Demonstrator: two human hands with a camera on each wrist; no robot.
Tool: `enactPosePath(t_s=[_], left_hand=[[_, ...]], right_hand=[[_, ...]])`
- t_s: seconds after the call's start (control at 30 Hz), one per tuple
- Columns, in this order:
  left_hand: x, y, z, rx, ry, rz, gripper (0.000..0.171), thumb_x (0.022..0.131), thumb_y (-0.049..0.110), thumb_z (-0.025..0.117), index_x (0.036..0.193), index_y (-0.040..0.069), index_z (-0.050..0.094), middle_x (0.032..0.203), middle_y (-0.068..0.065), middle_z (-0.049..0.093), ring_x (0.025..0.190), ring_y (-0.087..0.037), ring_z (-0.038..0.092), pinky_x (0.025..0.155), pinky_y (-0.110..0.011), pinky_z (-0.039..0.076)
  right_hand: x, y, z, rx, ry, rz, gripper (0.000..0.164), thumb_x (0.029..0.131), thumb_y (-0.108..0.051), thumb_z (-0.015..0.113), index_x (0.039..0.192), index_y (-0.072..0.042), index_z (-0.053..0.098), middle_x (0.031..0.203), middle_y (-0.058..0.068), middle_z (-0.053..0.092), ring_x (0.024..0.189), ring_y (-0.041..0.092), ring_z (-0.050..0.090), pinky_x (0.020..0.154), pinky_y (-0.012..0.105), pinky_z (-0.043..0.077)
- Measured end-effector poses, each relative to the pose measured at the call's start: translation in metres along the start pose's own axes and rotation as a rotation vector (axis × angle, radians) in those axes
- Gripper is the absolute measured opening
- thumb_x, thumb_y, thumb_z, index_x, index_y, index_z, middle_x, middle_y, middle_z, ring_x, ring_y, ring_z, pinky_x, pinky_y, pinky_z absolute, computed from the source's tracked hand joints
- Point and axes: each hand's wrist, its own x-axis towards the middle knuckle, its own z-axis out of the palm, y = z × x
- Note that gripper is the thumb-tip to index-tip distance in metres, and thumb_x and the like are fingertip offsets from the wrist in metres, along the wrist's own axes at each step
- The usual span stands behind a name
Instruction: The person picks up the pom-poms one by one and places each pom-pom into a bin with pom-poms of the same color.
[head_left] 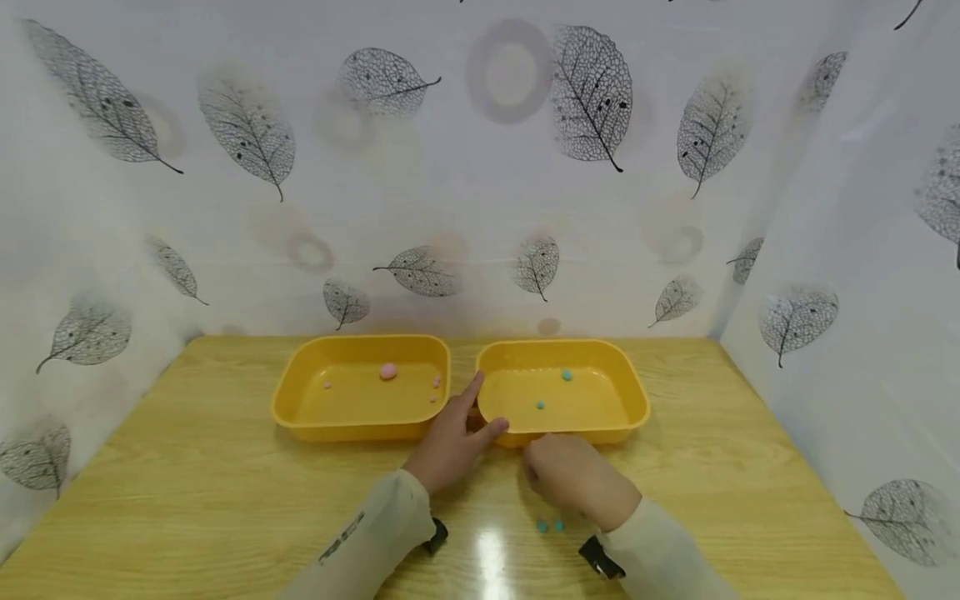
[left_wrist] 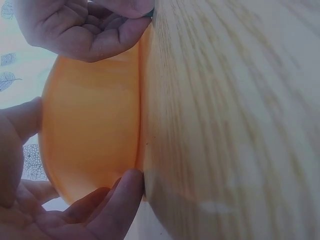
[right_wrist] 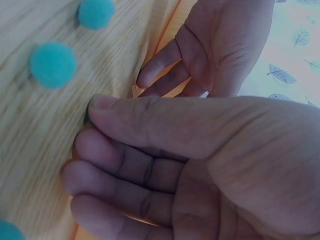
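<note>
My left hand (head_left: 452, 442) holds the near left corner of the right yellow tray (head_left: 637, 408), thumb on the front rim and fingers along the left side. Low in front of that tray, my right hand (head_left: 573, 477) pinches a small green pom-pom (left_wrist: 149, 14) at the tabletop; the hand hides it in the head view. Behind this hand, two green pom-poms (head_left: 550, 527) lie on the table. Another green pom-pom (right_wrist: 10, 231) shows at the corner of the right wrist view. Inside the right tray lie two more, a far pom-pom (head_left: 567, 375) and a nearer one (head_left: 540, 405).
On the left stands a second yellow tray (head_left: 360, 432), holding a larger pink ball (head_left: 387, 372) and several small pink balls (head_left: 432, 399). Both trays sit on a wood-grain table (head_left: 187, 492). A leaf-patterned sheet (head_left: 480, 192) encloses the back and sides.
</note>
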Motion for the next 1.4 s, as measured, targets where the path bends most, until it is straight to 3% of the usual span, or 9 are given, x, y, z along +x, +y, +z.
enactPosePath(t_s=[0.33, 0.7, 0.93, 1.17, 1.4], left_hand=[[0.000, 0.003, -0.005, -0.002, 0.012, 0.002, 0.089, 0.101, 0.051, 0.063, 0.168, 0.020, 0.012, 0.112, -0.004, 0.054, 0.097, -0.020, 0.054, 0.093, -0.042, 0.045], [0.000, 0.002, -0.004, 0.006, 0.011, -0.010, 0.088, 0.101, 0.048, 0.064, 0.168, 0.021, 0.013, 0.108, -0.003, 0.055, 0.094, -0.019, 0.054, 0.090, -0.040, 0.045], [-0.001, 0.003, -0.003, 0.001, 0.011, -0.010, 0.088, 0.101, 0.047, 0.065, 0.168, 0.021, 0.014, 0.109, -0.002, 0.054, 0.094, -0.019, 0.054, 0.089, -0.040, 0.045], [-0.002, 0.003, -0.001, -0.014, 0.003, 0.011, 0.088, 0.102, 0.045, 0.064, 0.168, 0.018, 0.013, 0.103, -0.004, 0.054, 0.087, -0.019, 0.053, 0.079, -0.036, 0.044], [-0.001, 0.002, 0.000, -0.013, 0.004, 0.015, 0.088, 0.102, 0.043, 0.065, 0.168, 0.017, 0.013, 0.100, -0.003, 0.055, 0.083, -0.018, 0.054, 0.078, -0.035, 0.045]], right_hand=[[0.004, -0.001, -0.002, -0.020, -0.014, 0.024, 0.033, 0.091, 0.000, 0.071, 0.064, -0.014, 0.058, 0.058, -0.004, 0.043, 0.055, 0.011, 0.036, 0.055, 0.027, 0.035], [0.001, -0.004, -0.001, -0.017, -0.018, 0.009, 0.038, 0.089, 0.001, 0.070, 0.060, -0.016, 0.050, 0.056, -0.006, 0.039, 0.052, 0.009, 0.032, 0.052, 0.025, 0.031], [-0.002, -0.001, -0.013, 0.137, -0.142, 0.007, 0.039, 0.087, 0.000, 0.069, 0.064, -0.020, 0.045, 0.057, -0.008, 0.036, 0.051, 0.008, 0.030, 0.052, 0.024, 0.027], [-0.007, 0.019, -0.033, 0.203, 0.014, -0.133, 0.018, 0.087, -0.005, 0.066, 0.081, -0.020, 0.057, 0.065, -0.013, 0.046, 0.057, 0.002, 0.040, 0.056, 0.022, 0.037], [-0.004, 0.027, -0.036, 0.264, 0.225, -0.092, 0.018, 0.085, -0.006, 0.062, 0.082, -0.021, 0.053, 0.066, -0.012, 0.044, 0.056, 0.002, 0.039, 0.055, 0.022, 0.036]])
